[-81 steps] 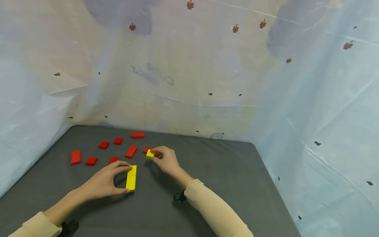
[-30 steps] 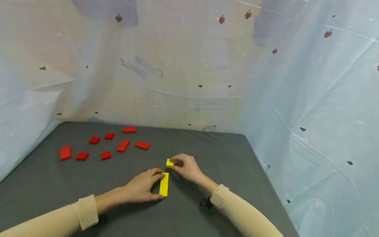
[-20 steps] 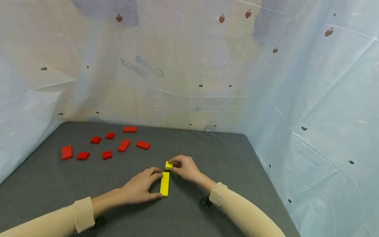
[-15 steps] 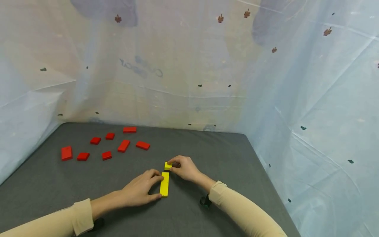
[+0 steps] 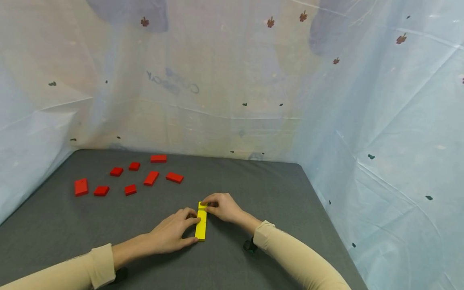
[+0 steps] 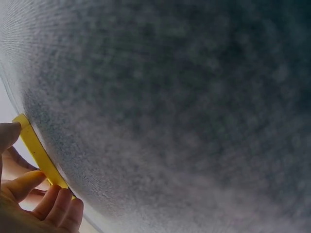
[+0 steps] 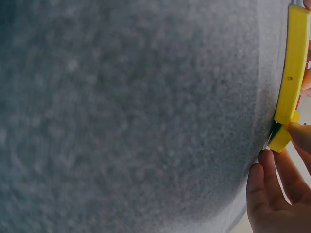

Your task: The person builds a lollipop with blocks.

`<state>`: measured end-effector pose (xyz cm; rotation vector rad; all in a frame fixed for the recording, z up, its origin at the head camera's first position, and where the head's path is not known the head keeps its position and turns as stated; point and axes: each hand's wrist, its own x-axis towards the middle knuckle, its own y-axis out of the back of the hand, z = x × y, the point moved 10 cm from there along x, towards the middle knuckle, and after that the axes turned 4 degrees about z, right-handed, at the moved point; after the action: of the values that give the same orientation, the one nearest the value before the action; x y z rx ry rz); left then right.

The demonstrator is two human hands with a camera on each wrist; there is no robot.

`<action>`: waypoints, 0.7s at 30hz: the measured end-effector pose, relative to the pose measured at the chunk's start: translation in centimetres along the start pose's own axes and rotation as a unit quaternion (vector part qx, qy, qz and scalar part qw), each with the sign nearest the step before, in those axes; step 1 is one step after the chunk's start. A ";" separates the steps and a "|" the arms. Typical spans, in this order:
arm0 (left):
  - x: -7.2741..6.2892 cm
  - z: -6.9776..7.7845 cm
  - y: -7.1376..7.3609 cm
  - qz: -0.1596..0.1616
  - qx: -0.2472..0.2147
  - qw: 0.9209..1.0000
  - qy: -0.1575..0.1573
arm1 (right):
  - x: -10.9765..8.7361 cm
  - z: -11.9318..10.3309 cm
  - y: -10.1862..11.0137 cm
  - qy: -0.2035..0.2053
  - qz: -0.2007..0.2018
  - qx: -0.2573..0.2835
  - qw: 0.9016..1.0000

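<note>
In the head view my left hand (image 5: 170,231) grips a long yellow block (image 5: 201,228) by its two ends, thumb at the near end and fingers at the far one. My right hand (image 5: 225,208) pinches a small yellow block (image 5: 199,205) right at the far end of the long one, nearly in line with it. The left wrist view shows the long block (image 6: 43,160) between thumb and fingers. From the right wrist, the small block (image 7: 279,139) sits slightly angled at the end of the long block (image 7: 292,68).
Several red blocks, some rectangular (image 5: 81,187) and some squarish (image 5: 101,191), lie scattered over the back left of the dark grey table (image 5: 275,233). A pale plastic sheet (image 5: 210,80) with leaf prints hangs behind the table and along its sides.
Both hands have carried the yellow blocks rightward, away from the red blocks, as the head view shifted. Lately the right hand has brought the small block down against the long block's far end.
</note>
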<state>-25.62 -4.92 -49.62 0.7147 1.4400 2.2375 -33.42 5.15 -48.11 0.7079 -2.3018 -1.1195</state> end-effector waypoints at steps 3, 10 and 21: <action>0.0 0.0 0.0 0.001 0.002 1.000 0.001 | 0.0 0.0 -0.1 0.007 -0.008 -0.002 1.000; 0.1 0.0 0.1 0.004 0.007 1.000 0.004 | 0.0 -0.1 -0.1 0.005 -0.012 -0.003 1.000; 0.0 0.3 0.0 0.006 0.012 1.000 0.001 | -0.1 0.0 0.0 -0.007 -0.001 -0.009 1.000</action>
<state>-25.48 -4.74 -49.48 0.7305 1.4710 2.2333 -33.34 5.25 -48.15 0.6975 -2.3014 -1.1482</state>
